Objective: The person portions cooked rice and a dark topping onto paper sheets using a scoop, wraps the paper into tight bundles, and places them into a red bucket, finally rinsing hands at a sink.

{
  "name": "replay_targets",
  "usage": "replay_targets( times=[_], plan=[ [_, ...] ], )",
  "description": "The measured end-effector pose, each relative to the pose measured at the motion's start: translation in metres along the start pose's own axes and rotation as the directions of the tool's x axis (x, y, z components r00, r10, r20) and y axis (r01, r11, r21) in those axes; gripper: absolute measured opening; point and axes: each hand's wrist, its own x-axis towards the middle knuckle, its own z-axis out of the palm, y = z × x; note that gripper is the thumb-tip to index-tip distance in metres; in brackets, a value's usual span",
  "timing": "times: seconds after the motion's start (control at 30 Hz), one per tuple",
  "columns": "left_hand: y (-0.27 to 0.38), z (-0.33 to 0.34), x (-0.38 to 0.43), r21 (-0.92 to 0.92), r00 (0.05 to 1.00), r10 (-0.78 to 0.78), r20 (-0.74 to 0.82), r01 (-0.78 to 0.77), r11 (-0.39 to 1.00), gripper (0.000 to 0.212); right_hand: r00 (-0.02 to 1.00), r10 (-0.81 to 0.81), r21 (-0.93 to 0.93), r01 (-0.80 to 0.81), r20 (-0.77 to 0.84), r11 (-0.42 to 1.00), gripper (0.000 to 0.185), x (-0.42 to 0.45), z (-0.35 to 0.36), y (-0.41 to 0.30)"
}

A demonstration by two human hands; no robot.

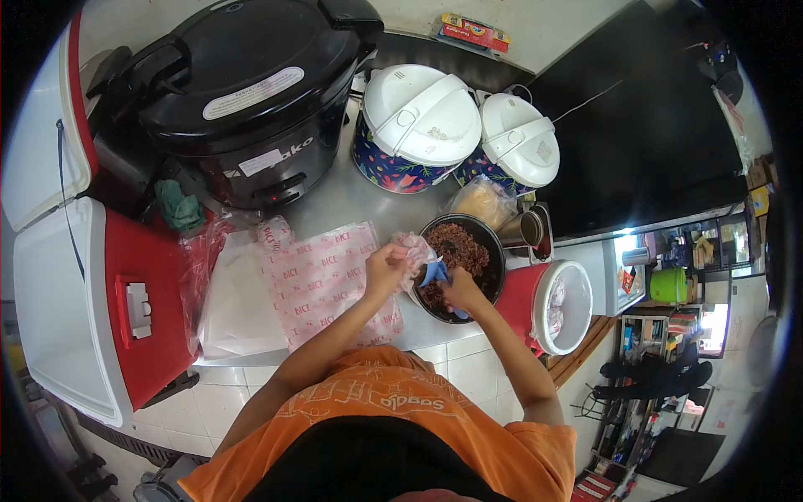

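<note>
My left hand (384, 271) holds a crumpled sheet of printed wrapping paper (415, 246), cupped at the rim of a dark round pot (500, 276). Reddish-brown cooked rice (461, 248) lies in the pot. Over the pot, my right hand (464, 293) grips a blue rice scoop (436, 272), its head against the mouth of the paper. What the paper contains is hidden. Left of the pot, flat printed wrapping sheets (326, 270) overlap plain white paper (241, 314). A round wrapped bundle (275, 232) sits at their far edge.
A red cooler box (157, 301) with its lid raised stands left. Behind are a large black rice cooker (251, 125) and two floral rice cookers (420, 119) (521, 141). A plastic bag (483, 204) and a red jug (521, 295) holding wrapped bundles flank the pot.
</note>
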Motion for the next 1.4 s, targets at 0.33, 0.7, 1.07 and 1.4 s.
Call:
replay_targets(
  times=[0.33,0.7,1.07,1.4],
  plan=[
    [0.002,-0.009,-0.003,-0.218,0.988,-0.098,0.117,0.122,0.968,0.018,0.994,0.019,0.385,-0.059,0.107,0.921,0.013,-0.016,-0.011,0.006],
    [0.020,-0.020,0.011,-0.401,0.992,-0.075,0.104,0.111,0.909,0.022,0.634,-0.638,-0.477,0.439,-0.437,0.762,0.033,-0.001,-0.017,0.045],
    [0.009,-0.006,0.010,-0.298,0.996,-0.010,0.091,0.037,0.954,0.021,0.797,-0.501,-0.399,0.361,-0.337,0.843,0.019,0.029,-0.018,0.053],
    [0.006,-0.005,0.003,-0.133,0.999,-0.051,-0.012,0.049,0.990,0.017,0.998,0.011,0.463,-0.036,0.056,0.886,0.013,-0.009,0.000,0.004]
  ],
)
